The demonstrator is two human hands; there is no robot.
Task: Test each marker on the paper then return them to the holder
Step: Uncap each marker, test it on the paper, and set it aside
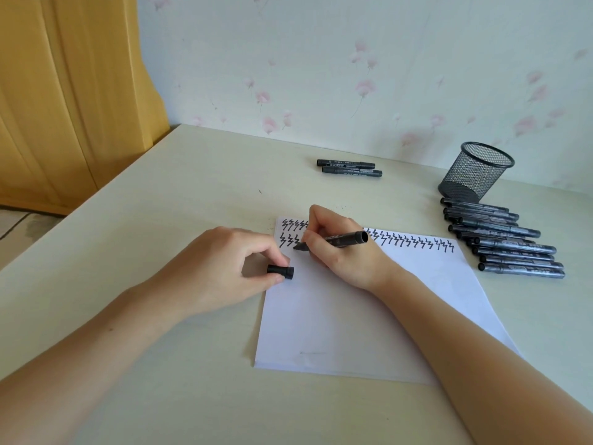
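**On the paper: a black marker mid-stroke**

At the top left of the white sheet (369, 316), the right hand (340, 248) grips an uncapped black marker (345, 239), its tip touching the paper at the end of a second row of zigzag marks (290, 240). A first row of the same jagged black marks runs along the sheet's top edge. The left hand (224, 268) pinches the short cylindrical black cap (280, 271) between thumb and fingers at the paper's left edge. Right of the sheet, a row of dark, slim markers (503, 237) lies side by side on the smooth cream table (160, 203). Just behind them stands a round black wire-mesh holder (476, 171), tilted, with nothing visible inside. Two more markers (349, 168) lie together near the floral-papered wall (321, 59).
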